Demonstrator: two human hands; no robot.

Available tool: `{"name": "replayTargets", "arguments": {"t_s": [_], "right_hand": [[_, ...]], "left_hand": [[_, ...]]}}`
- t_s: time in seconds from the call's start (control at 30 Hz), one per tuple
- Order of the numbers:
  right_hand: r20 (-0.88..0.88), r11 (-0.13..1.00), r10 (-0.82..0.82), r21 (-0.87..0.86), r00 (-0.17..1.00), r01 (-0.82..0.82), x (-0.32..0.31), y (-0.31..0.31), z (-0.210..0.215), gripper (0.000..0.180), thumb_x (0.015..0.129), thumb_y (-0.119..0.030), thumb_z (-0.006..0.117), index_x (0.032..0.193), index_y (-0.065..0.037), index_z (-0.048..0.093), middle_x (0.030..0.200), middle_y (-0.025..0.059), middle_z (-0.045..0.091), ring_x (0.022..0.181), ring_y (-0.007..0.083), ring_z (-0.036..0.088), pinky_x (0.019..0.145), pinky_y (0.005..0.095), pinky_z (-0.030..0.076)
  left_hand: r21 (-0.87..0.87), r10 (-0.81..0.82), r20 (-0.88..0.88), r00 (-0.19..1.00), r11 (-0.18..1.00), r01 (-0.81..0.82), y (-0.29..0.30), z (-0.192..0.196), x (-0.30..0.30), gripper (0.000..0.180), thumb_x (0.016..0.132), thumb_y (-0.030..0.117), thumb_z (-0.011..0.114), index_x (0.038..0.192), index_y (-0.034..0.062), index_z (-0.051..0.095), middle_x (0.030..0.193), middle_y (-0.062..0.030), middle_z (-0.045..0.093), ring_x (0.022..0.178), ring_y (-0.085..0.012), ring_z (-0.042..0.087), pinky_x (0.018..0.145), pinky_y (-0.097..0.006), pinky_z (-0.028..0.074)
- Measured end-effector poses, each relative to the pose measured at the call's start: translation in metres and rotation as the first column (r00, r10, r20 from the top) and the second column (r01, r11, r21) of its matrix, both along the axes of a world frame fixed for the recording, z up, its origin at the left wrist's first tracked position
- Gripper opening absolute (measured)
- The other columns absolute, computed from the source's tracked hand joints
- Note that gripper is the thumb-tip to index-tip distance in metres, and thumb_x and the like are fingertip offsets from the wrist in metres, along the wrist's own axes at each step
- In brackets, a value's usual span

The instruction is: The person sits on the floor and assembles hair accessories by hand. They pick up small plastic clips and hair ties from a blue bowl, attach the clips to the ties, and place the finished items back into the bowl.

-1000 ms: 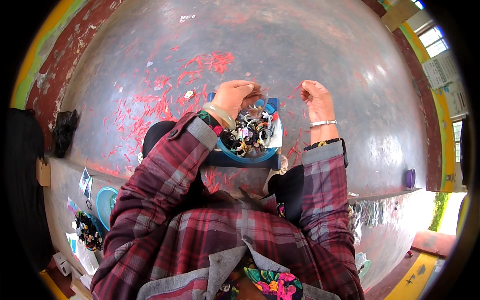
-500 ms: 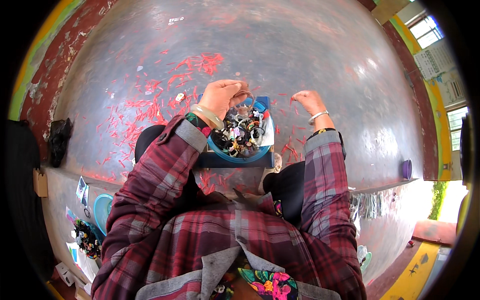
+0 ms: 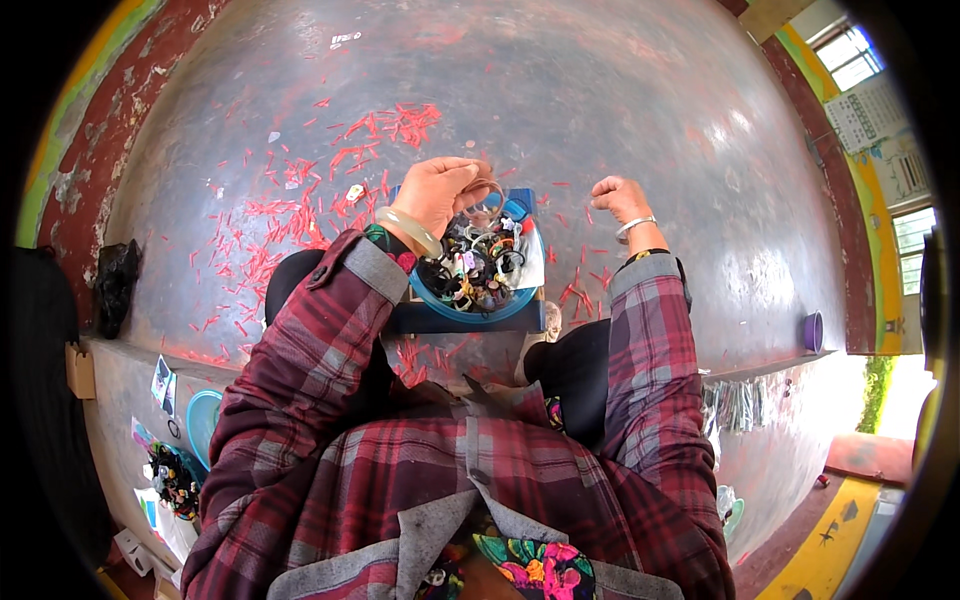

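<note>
My left hand (image 3: pixel 440 195) is closed, with its fingers pinching a thin brownish hair tie (image 3: pixel 487 186) that hangs as a loop. It is over the far left part of a blue basin (image 3: pixel 440 305). Inside the basin lies a heap of mostly black hair ties (image 3: pixel 490 262) with small coloured ornaments. To the right of the basin, my right hand (image 3: pixel 622 199) hovers above the floor, fingers curled together. Nothing shows between those fingertips. A red strip (image 3: pixel 588 213) is just below them; whether it lies on the floor or is falling, I cannot tell.
Under the basin is a dark blue stool or stand (image 3: pixel 400 318). Red scraps (image 3: pixel 405 125) are scattered over the grey floor (image 3: pixel 620 90). A purple cup (image 3: pixel 812 331) stands at right, a black bag (image 3: pixel 118 287) at left. Behind me on the left are another blue basin (image 3: pixel 203 425) and more hair ties (image 3: pixel 172 478).
The red strip that was between my right fingertips is no longer in them. My right hand has moved slightly. My left hand still holds the hair tie in nearly the same place.
</note>
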State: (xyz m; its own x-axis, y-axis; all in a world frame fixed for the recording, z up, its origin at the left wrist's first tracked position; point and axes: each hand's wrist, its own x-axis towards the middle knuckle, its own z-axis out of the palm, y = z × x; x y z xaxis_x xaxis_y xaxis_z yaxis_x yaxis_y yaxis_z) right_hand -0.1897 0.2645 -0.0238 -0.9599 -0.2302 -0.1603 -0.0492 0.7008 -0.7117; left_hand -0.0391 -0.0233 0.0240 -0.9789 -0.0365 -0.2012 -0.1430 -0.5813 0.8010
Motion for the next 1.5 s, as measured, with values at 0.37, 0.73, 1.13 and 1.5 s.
{"name": "replayTargets", "arguments": {"t_s": [0.37,0.73,1.13,1.5], "right_hand": [[0.135,1.0,0.006,-0.016,0.991,-0.004,0.005,-0.005,0.017,0.021,0.072,-0.026,0.067,0.079,-0.007,0.066,0.083,0.003,0.063,0.089,0.0152,0.054,0.082,0.0301,0.039],[0.145,0.962,-0.146,0.252,0.979,0.106,-0.028,0.059,-0.034,0.042,0.084,-0.045,0.05,0.096,-0.009,0.066,0.128,0.0112,0.045,0.124,0.0271,0.035,0.099,0.0411,0.029],[0.474,0.72,-0.075,-0.583,0.878,0.376,-0.006,0.028,0.016,0.043,0.086,-0.044,0.047,0.108,-0.009,0.061,0.134,0.0115,0.038,0.131,0.0276,0.021,0.101,0.0467,0.025],[0.346,0.94,-0.286,-0.077,0.894,0.331,-0.005,0.035,0.009,0.037,0.082,-0.034,0.057,0.106,-0.006,0.058,0.11,0.0092,0.058,0.111,0.0225,0.048,0.093,0.0363,0.036]], "left_hand": [[-0.024,-0.017,0.011,1.0,1.0,0.018,0.003,0.003,0.0,0.02,0.087,0.006,0.049,0.099,-0.0084,0.054,0.1,-0.0161,0.057,0.095,-0.0258,0.057,0.086,-0.032,0.047],[-0.038,-0.069,0.049,0.996,0.997,0.071,0.008,0.006,-0.005,0.02,0.087,0.007,0.049,0.1,-0.0084,0.053,0.101,-0.015,0.057,0.095,-0.0247,0.057,0.085,-0.032,0.047],[-0.057,-0.054,0.038,0.998,0.997,0.056,0.005,0.003,0.002,0.019,0.088,0.006,0.048,0.099,-0.0079,0.054,0.1,-0.0144,0.058,0.093,-0.0229,0.058,0.084,-0.03,0.048],[-0.045,-0.041,0.041,0.998,0.998,0.043,0.006,0.007,0.002,0.019,0.087,0.006,0.049,0.099,-0.0087,0.053,0.101,-0.0152,0.057,0.093,-0.0236,0.058,0.084,-0.031,0.048]]}}
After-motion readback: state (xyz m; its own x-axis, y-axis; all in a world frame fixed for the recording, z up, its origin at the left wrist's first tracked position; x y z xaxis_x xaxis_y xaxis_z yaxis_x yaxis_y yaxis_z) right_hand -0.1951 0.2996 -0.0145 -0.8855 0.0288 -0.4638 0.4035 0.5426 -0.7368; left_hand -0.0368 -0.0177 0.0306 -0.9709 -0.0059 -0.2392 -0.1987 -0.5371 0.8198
